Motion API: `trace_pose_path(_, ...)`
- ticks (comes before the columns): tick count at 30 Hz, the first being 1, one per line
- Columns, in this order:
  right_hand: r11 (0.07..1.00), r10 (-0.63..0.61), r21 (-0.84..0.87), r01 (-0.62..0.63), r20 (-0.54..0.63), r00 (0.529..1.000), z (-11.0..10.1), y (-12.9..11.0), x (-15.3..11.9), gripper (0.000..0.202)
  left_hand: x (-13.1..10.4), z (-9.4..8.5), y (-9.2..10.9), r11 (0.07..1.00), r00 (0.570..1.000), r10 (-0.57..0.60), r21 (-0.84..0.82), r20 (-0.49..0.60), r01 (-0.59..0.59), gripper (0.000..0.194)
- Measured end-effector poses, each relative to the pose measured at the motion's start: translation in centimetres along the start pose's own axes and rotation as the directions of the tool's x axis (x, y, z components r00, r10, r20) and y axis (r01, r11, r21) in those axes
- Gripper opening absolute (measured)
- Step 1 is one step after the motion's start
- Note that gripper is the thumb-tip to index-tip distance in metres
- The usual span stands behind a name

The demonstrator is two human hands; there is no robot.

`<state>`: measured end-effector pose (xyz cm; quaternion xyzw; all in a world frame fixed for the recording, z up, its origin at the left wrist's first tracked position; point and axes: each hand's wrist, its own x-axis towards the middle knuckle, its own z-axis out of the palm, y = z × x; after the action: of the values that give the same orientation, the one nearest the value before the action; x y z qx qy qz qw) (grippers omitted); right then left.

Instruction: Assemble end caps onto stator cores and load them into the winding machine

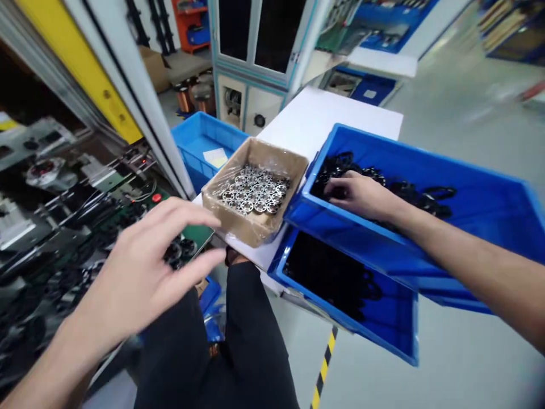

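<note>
My right hand [355,194] reaches into the upper blue bin [430,159], its fingers curled down among black ring-shaped parts [404,193]. Its fingertips are partly hidden, so what they hold, if anything, does not show. At the left, my left hand [149,261] hangs in the air with thumb and fingers apart and nothing between them. Just beyond it stands a cardboard box [238,227] lined with clear plastic. Silvery metal rings [255,190] lie flat in rows inside that box.
Under the upper bin sits a lower blue bin [395,329] with black parts. Another blue bin [204,128] stands behind the box, on the left. A machine with a red button [157,197] fills the left side. The white table [306,116] extends behind. Yellow-black tape [326,363] marks the floor.
</note>
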<state>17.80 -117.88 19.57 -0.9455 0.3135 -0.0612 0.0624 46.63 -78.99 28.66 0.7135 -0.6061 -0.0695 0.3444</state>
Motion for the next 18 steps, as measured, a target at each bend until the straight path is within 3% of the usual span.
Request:
trace_pose_path(3,0.995,0.049,0.085,-0.042,-0.075,0.996,0.2,1.6,1.1,0.017,9.6,4.2,-3.4,0.995,0.987,-0.004,0.102,0.162,-0.013,0.038)
trace_pose_path(5,0.976,0.094,0.205,-0.074,-0.089,0.992,0.0,2.2,1.7,0.024,14.8,7.7,-6.5,0.985,0.948,-0.027,0.173,0.317,-0.030,0.038)
trace_pose_path(6,0.956,0.110,0.280,-0.084,-0.078,0.991,-0.1,2.4,1.9,0.030,17.0,9.6,-8.0,0.968,0.908,-0.056,0.246,0.416,-0.053,0.035)
trace_pose_path(8,0.909,0.117,0.407,-0.088,-0.047,0.992,-0.4,2.4,2.0,0.037,20.4,13.4,-10.3,0.926,0.779,-0.117,0.352,0.616,-0.140,0.032)
trace_pose_path(10,0.896,0.110,0.438,-0.068,-0.073,0.991,-0.7,2.3,2.0,0.039,22.4,16.9,-11.8,0.898,0.646,-0.154,0.380,0.747,-0.224,0.031)
trace_pose_path(13,0.921,0.128,0.383,-0.076,-0.112,0.985,-0.8,1.8,1.9,0.044,23.6,20.7,-12.8,0.861,0.522,-0.177,0.388,0.834,-0.328,0.038)
trace_pose_path(15,0.935,0.152,0.332,-0.127,-0.051,0.987,-0.7,1.5,1.9,0.051,23.8,22.1,-13.2,0.828,0.489,-0.183,0.402,0.853,-0.391,0.041)
trace_pose_path(18,0.960,0.189,0.213,-0.184,-0.004,0.982,-1.0,1.2,1.9,0.065,24.0,23.1,-13.9,0.788,0.479,-0.173,0.413,0.861,-0.457,0.041)
